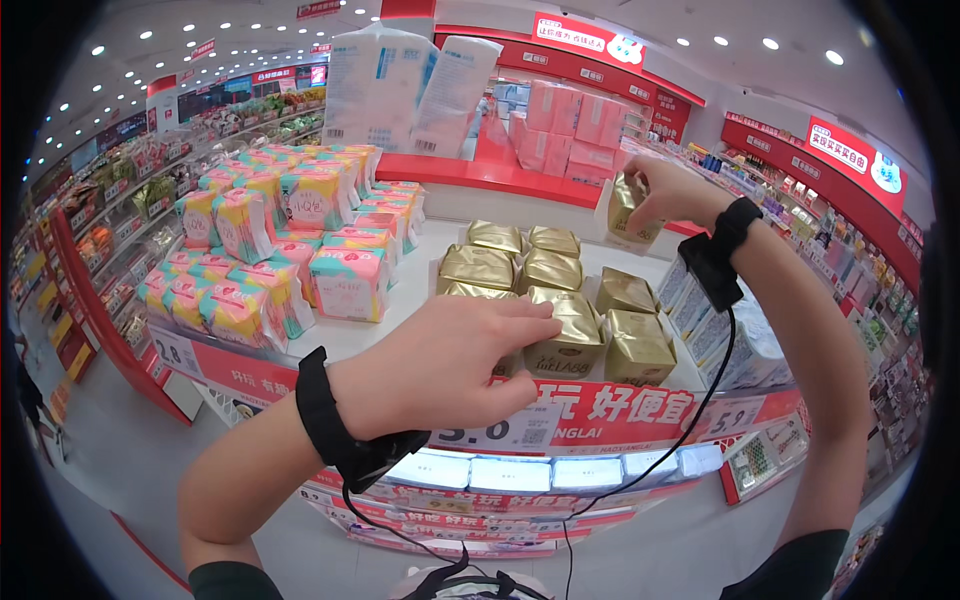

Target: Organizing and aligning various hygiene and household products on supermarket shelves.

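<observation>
Gold foil-wrapped packs [478,266] stand in rows on a white display shelf [405,300]. Over the near rows reaches my left hand [442,360], its fingertips resting on top of a front gold pack [564,337]; whether it grips anything is not plain. At the back right, my right hand [667,196] holds another gold pack [628,214] between thumb and fingers, apart from the rows. Two gold packs [636,346] sit at the right end of the group. Both wrists wear black straps with small devices and cables.
Pink and yellow packs [349,281] are stacked on the left of the shelf, white-blue packs [750,337] on the right. Large white packages [382,90] and pink bundles [551,112] stand behind. A red price strip [637,405] runs along the front edge, with lower shelves beneath.
</observation>
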`<action>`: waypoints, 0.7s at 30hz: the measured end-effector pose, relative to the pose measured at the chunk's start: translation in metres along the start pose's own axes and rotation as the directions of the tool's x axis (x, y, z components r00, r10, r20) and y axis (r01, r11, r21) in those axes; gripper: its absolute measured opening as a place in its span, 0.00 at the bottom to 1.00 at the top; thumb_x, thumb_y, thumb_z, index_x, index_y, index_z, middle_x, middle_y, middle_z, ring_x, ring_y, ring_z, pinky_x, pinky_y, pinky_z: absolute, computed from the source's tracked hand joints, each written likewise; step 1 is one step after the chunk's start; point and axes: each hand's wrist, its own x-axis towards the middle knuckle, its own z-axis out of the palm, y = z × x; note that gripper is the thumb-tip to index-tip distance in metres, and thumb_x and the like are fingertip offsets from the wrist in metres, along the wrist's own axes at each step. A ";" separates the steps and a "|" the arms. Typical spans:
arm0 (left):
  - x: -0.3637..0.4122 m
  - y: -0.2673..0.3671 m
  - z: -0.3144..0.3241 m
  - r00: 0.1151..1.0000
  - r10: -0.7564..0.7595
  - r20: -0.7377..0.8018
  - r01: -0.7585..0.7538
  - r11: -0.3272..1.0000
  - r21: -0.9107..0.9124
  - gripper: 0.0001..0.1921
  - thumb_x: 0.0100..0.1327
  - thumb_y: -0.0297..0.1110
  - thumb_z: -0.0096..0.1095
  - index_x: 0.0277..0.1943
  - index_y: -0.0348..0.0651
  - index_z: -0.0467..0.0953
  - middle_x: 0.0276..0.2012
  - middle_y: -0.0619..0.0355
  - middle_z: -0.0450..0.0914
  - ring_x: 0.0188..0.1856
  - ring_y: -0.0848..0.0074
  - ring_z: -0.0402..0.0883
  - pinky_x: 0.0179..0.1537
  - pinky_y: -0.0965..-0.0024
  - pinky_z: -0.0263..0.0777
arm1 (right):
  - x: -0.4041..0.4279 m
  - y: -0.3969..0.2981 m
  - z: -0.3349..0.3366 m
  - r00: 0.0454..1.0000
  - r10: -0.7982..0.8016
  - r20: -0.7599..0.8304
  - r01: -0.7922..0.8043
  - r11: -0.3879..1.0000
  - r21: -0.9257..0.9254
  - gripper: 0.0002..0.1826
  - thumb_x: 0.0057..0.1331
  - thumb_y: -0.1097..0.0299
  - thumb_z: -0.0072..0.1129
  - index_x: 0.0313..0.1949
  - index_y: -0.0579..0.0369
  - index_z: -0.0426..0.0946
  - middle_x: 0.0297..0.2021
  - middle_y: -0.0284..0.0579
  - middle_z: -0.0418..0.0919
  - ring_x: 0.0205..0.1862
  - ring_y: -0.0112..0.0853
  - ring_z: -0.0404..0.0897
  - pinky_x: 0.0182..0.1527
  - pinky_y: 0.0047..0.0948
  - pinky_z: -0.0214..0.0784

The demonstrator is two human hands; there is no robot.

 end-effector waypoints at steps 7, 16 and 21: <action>-0.002 -0.006 0.006 0.997 0.055 -0.048 -0.054 0.998 0.018 0.26 0.50 0.33 0.54 0.54 0.34 0.73 0.53 0.42 0.76 0.50 0.54 0.78 0.52 0.62 0.72 | -0.005 -0.004 0.036 0.870 0.157 0.468 -0.269 0.946 0.182 0.42 0.51 0.64 0.66 0.65 0.55 0.58 0.58 0.52 0.66 0.57 0.38 0.70 0.54 0.43 0.70; -0.001 -0.004 0.005 0.997 0.050 -0.063 -0.047 0.998 0.051 0.26 0.50 0.33 0.54 0.55 0.35 0.73 0.53 0.42 0.76 0.49 0.54 0.79 0.51 0.63 0.73 | -0.008 -0.055 0.015 0.885 0.066 0.460 -0.162 0.972 0.172 0.35 0.63 0.51 0.50 0.66 0.52 0.57 0.69 0.48 0.51 0.70 0.40 0.51 0.60 0.49 0.64; -0.002 -0.002 0.010 0.995 0.067 -0.067 -0.065 0.997 0.040 0.26 0.50 0.34 0.55 0.54 0.33 0.72 0.54 0.43 0.75 0.50 0.55 0.78 0.51 0.63 0.72 | -0.003 -0.061 0.031 0.809 0.050 0.586 -0.230 0.944 0.237 0.33 0.66 0.48 0.45 0.66 0.50 0.57 0.68 0.48 0.54 0.70 0.39 0.52 0.63 0.49 0.58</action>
